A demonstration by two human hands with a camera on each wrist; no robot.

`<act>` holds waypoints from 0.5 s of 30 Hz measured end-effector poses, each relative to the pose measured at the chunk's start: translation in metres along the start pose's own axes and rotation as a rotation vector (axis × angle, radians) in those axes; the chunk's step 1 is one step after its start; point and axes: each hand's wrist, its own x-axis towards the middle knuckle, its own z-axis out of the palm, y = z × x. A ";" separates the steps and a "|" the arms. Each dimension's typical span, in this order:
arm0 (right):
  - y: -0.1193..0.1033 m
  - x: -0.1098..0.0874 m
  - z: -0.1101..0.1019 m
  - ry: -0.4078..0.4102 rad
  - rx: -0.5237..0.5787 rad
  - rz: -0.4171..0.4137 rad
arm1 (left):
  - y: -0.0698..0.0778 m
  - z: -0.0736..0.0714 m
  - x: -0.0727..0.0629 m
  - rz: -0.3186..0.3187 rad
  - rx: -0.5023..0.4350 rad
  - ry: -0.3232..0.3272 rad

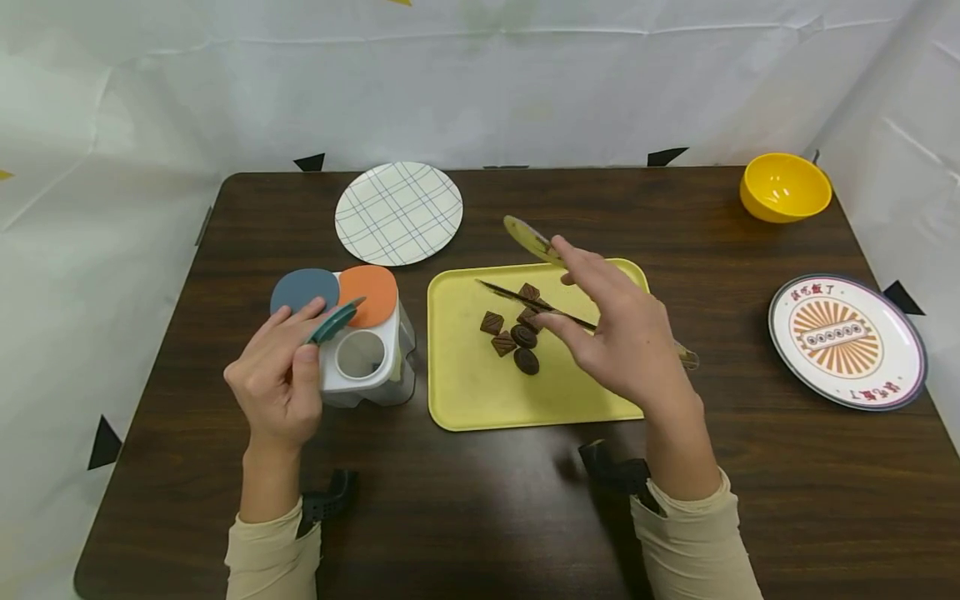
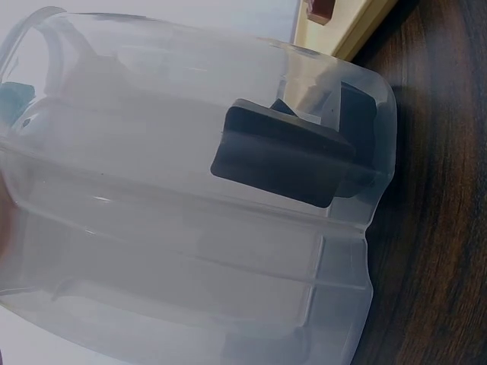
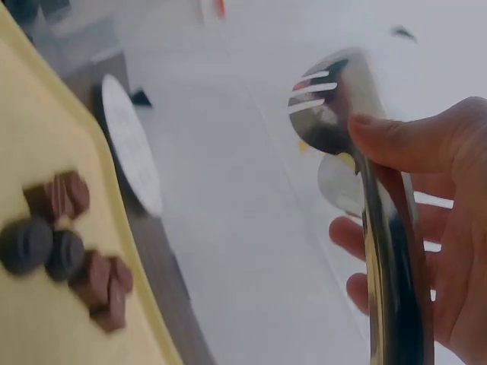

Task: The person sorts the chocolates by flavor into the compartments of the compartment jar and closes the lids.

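Head view, tongs (image 1: 531,240): centre, over the yellow tray (image 1: 472,400), arms spread, tips toward upper left, long axis slanting down to lower right
Right hand (image 1: 622,333): half open, thumb and fingers gripping the tongs
Teal lid (image 1: 335,322): left of centre, tilted up, free edge toward upper right
Left hand (image 1: 277,375): nearly closed, pinching the teal lid
Chocolates (image 1: 525,335): mid-frame, on the yellow tray
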 end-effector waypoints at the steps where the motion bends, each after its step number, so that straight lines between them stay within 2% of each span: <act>1: 0.005 -0.002 -0.003 0.000 -0.009 0.041 | -0.001 0.000 0.000 -0.002 0.001 -0.002; 10: 0.049 -0.025 -0.030 0.014 -0.103 0.409 | -0.003 0.000 -0.002 0.002 0.004 -0.003; 15: 0.068 -0.038 -0.041 0.010 -0.116 0.612 | -0.004 0.000 -0.002 0.003 0.008 -0.003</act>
